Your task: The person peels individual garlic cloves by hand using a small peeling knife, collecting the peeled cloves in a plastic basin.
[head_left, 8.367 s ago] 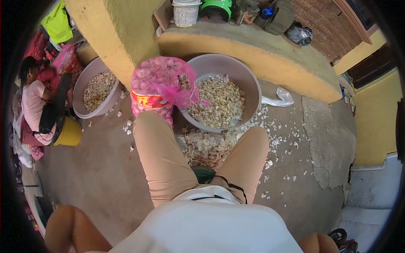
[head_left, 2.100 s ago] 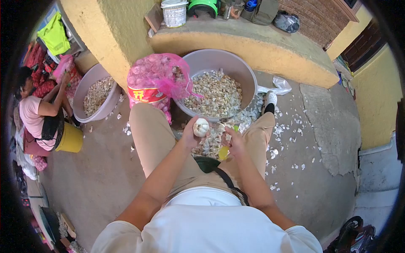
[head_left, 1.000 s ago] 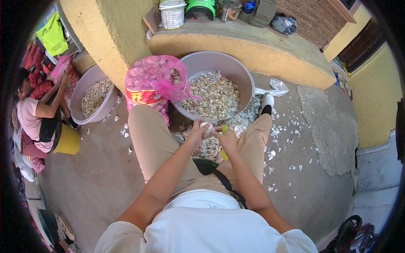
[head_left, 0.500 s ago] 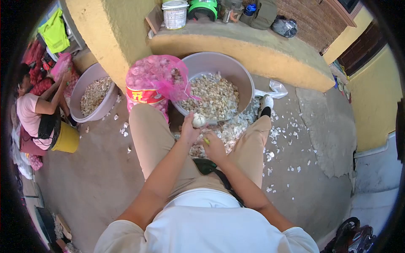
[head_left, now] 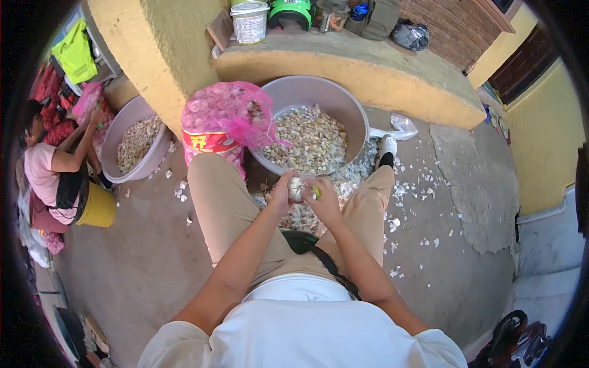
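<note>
Between the knees, the left hand (head_left: 282, 192) is curled around a white garlic bulb (head_left: 297, 187), and the right hand (head_left: 325, 199) meets it, fingers closed on a yellow-green item (head_left: 316, 192).
Near the floor's (head_left: 141, 257) left edge a person in a pink shirt (head_left: 44, 161) sits by a yellow bucket (head_left: 98, 205), facing a pale tub (head_left: 146, 173) of cloves; next comes a pink mesh bag (head_left: 218, 110) of bulbs, touching the left rim of a large tub (head_left: 307, 89) partly filled with garlic cloves (head_left: 307, 138). The bulb is just below this tub's near rim, above peelings (head_left: 302, 219); a white shoe (head_left: 388, 147) stands beyond its right rim.
</note>
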Tool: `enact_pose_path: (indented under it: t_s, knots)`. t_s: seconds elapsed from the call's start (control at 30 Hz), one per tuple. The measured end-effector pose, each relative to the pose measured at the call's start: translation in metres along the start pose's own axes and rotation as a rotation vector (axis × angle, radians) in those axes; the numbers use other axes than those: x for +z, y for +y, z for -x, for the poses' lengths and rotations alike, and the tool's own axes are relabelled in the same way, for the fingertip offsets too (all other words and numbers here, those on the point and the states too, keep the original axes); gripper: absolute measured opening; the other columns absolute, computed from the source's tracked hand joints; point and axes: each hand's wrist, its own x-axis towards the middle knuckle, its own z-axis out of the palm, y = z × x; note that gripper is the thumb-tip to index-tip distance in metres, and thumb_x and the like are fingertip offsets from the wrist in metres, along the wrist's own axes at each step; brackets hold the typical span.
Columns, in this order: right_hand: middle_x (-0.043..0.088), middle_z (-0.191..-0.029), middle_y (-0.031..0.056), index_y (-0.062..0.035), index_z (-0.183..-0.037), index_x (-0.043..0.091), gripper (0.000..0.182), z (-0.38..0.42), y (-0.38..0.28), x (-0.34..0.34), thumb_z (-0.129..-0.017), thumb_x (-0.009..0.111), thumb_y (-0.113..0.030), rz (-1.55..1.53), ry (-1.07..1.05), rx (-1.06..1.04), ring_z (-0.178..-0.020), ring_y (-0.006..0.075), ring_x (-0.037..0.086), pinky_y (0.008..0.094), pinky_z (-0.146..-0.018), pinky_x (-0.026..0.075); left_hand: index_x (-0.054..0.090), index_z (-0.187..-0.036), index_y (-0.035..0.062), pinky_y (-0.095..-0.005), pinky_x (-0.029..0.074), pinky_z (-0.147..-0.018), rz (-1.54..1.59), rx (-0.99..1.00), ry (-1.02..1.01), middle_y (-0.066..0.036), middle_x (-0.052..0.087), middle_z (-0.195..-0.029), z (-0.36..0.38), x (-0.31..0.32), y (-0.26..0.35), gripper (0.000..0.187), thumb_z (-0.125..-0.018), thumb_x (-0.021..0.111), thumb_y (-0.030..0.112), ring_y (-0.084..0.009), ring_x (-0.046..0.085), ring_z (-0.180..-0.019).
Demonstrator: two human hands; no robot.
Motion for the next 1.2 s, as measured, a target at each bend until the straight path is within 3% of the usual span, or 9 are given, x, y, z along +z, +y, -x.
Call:
enact_pose_path:
  t_s: [0.13,0.33,0.43,0.63,0.73,0.9,1.0,1.13,1.2]
  knots:
    - [0.051,-0.089,0.0113,-0.0087,-0.096,0.06,0.028,-0.001,0.002,-0.001,-0.068,0.062,-0.014,0.004,-0.096,0.027,-0.086,0.0262,0.051,0.0333,-0.075,0.04,0.045,-0.093,0.0145,-0.0275,0.04,-0.037,-0.22,0.072,0.036,-0.003,0.052,-0.076,0.001,0.0,0.003,0.026,-0.082,0.034,0.035,-0.0148,0.052,-0.054]
    - [0.053,-0.088,0.012,-0.0041,-0.087,0.06,0.023,0.002,0.0,0.002,-0.065,0.062,-0.011,-0.025,-0.016,0.038,-0.084,0.0272,0.052,0.0337,-0.074,0.041,0.045,-0.091,0.0104,-0.029,0.04,-0.041,-0.263,0.112,0.062,-0.006,0.049,-0.08,0.01,0.011,0.003,0.025,-0.081,0.034,0.031,-0.0155,0.051,-0.058]
    - [0.054,-0.084,0.0115,-0.0031,-0.085,0.059,0.02,0.004,0.001,0.006,-0.066,0.062,-0.01,-0.036,0.018,0.077,-0.081,0.0272,0.053,0.0333,-0.072,0.042,0.046,-0.088,0.008,-0.029,0.042,-0.053,-0.479,0.438,-0.026,-0.005,0.048,-0.076,-0.006,0.0,-0.013,0.023,-0.084,0.032,0.025,-0.0148,0.05,-0.064]
    - [0.056,-0.081,0.0107,-0.0032,-0.083,0.06,0.015,0.004,-0.003,0.0,-0.069,0.062,-0.009,-0.029,-0.001,0.098,-0.076,0.0255,0.055,0.0311,-0.071,0.042,0.049,-0.078,0.0034,-0.0285,0.037,-0.068,-0.524,0.274,0.069,-0.007,0.048,-0.069,0.005,0.006,-0.005,0.031,-0.087,0.03,0.027,-0.0149,0.045,-0.069]
    - [0.057,-0.083,0.0101,-0.0031,-0.083,0.06,0.015,0.005,0.002,0.003,-0.069,0.062,-0.007,-0.039,0.041,-0.016,-0.078,0.0249,0.055,0.0305,-0.071,0.042,0.05,-0.075,0.0023,-0.0301,0.038,-0.068,-0.692,0.489,0.054,-0.008,0.05,-0.072,-0.002,-0.001,-0.009,0.034,-0.088,0.029,0.026,-0.0162,0.045,-0.069]
    - [0.056,-0.079,0.0068,-0.0023,-0.084,0.059,0.015,0.003,0.007,0.002,-0.07,0.062,-0.006,-0.133,0.051,-0.055,-0.075,0.0205,0.055,0.0286,-0.068,0.043,0.051,-0.075,-0.0002,-0.0303,0.038,-0.07,-0.649,0.177,0.023,-0.011,0.053,-0.075,0.01,0.007,0.004,0.036,-0.087,0.03,0.026,-0.0181,0.048,-0.071]
    - [0.055,-0.071,0.0043,-0.0013,-0.083,0.059,0.012,0.006,0.012,0.01,-0.073,0.06,-0.009,-0.357,0.059,0.182,-0.062,0.0131,0.054,0.0259,-0.054,0.043,0.052,-0.079,-0.0019,-0.0301,0.039,-0.073,-0.828,0.318,-0.041,-0.011,0.054,-0.078,-0.027,-0.024,-0.026,0.037,-0.088,0.031,0.027,-0.0184,0.05,-0.075]
    - [0.05,-0.06,0.0011,-0.0014,-0.079,0.058,0.011,0.001,0.029,0.018,-0.076,0.059,-0.013,-0.554,0.169,0.576,-0.047,0.0078,0.046,0.0236,-0.04,0.036,0.054,-0.085,0.0028,-0.029,0.041,-0.053,-0.838,0.58,0.009,-0.006,0.054,-0.071,-0.001,0.002,-0.025,0.039,-0.09,0.03,0.033,-0.0135,0.049,-0.06]
    - [0.048,-0.055,0.0003,-0.0017,-0.077,0.058,0.011,-0.006,0.019,0.01,-0.077,0.057,-0.013,-0.519,0.179,0.613,-0.042,0.0079,0.042,0.0234,-0.037,0.034,0.054,-0.088,0.0022,-0.0278,0.04,-0.065,-0.726,0.307,0.02,-0.005,0.054,-0.075,0.009,0.008,-0.016,0.038,-0.09,0.03,0.031,-0.0136,0.049,-0.068]
